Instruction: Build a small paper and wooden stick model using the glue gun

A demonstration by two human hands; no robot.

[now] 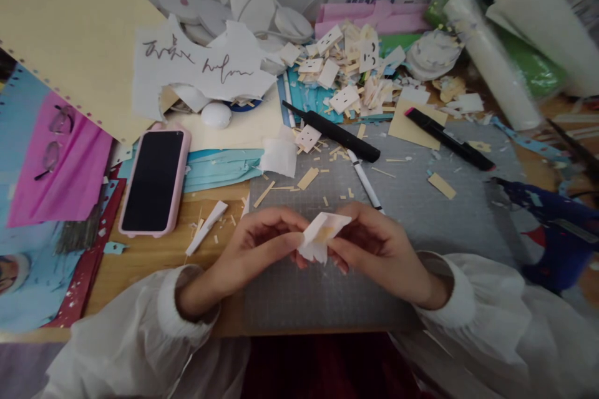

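Between my two hands is a small piece of white paper point(322, 234), folded or creased, with a yellowish patch on it. My left hand point(262, 246) pinches its left edge between thumb and fingers. On the other side my right hand point(377, 249) grips the right edge the same way. Both hands are just above the grey cutting mat point(299, 305). Beyond them lie a white pen point(364, 181), a black pen-like tool point(334, 134) and small cream paper strips point(307, 178).
A pile of small paper figures with drawn faces point(344, 68) covers the back. To the left are a phone in a pink case point(153, 181) and eyeglasses point(58, 137) on pink paper. A black marker point(449, 137) and a dark blue tool point(556, 224) lie right.
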